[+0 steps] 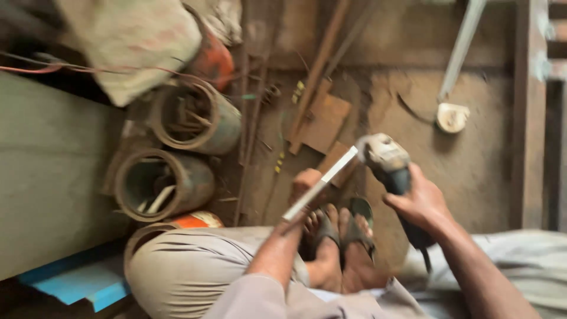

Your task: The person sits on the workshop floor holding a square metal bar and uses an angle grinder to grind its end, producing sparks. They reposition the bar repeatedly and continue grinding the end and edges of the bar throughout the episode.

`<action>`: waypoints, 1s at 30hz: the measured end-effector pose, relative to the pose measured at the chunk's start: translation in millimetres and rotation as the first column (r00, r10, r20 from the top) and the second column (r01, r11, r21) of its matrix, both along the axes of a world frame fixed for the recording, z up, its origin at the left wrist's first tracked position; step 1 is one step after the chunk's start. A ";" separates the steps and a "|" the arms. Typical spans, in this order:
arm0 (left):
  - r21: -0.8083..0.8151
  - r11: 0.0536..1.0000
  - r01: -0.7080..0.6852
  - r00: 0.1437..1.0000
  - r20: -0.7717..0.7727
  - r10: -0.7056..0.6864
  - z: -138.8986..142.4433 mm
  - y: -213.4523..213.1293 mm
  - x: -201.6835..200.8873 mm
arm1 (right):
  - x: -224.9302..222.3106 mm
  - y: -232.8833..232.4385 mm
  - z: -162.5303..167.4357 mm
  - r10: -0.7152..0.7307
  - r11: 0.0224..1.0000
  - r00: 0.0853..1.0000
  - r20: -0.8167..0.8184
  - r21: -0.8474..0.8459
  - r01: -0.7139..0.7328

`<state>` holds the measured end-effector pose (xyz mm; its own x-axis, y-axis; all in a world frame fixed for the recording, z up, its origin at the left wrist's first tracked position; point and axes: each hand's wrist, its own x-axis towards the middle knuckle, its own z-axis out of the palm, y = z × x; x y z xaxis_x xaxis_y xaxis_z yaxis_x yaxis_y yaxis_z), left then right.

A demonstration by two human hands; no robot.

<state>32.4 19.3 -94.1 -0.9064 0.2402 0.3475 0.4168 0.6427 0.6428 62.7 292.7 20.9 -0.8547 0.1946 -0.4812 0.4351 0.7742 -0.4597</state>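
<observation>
Grey metal is what both hands work with here. The person sits low, knees bent, and two bare feet in dark sandals [333, 236] rest on the dirt floor [472, 159]; I will use the feet as the marker.

Just above the feet, the left hand [304, 184] is closed around a long, flat, pale grey metal strip [322, 182]. The strip slants up and to the right, away from the feet. To the right of the feet, the right hand [420, 204] is wrapped tight around the dark handle of a dusty grey angle grinder [387, 162]. The grinder's head sits right at the top end of the strip, touching it or very close; the blur hides which.

I think the step in hand is grinding or cutting the end of the strip. The next move would need a firm hold on the strip and a steady grinder, kept well away from the toes.

Left of the feet lie two round green metal drums [177, 180] on their sides. Beyond the feet lie flat rusty brown plates [326, 121]. Farther still, up and right, a small white round thing [452, 117] sits on the floor.
</observation>
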 end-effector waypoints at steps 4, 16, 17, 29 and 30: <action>-0.027 0.996 0.084 0.996 -0.009 -0.084 7.1 1.8 -5.1 | 6.8 15.6 15.9 -0.066 0.998 0.993 0.102 0.028 0.063; -0.004 0.996 0.093 0.991 0.094 -0.092 -4.9 12.9 5.4 | 10.8 -5.7 16.7 -0.001 1.000 0.998 0.062 -0.021 0.003; 0.004 0.996 0.093 0.990 0.107 -0.093 -4.8 11.7 5.6 | 7.6 -8.0 17.4 0.001 1.000 0.998 0.069 -0.022 0.000; -0.058 0.987 0.151 0.987 0.058 -0.148 -16.2 10.8 6.8 | 15.1 -28.6 16.1 0.177 0.984 0.982 -0.069 0.007 -0.177; -0.055 0.988 0.145 0.988 0.060 -0.142 -16.8 10.3 6.8 | 11.9 -28.2 13.2 0.175 0.985 0.982 -0.075 0.004 -0.175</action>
<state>39.2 29.6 -110.9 -0.8784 0.3880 0.2792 0.4724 0.6160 0.6304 74.6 264.5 34.2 -0.9091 0.0377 -0.4148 0.2573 0.8340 -0.4881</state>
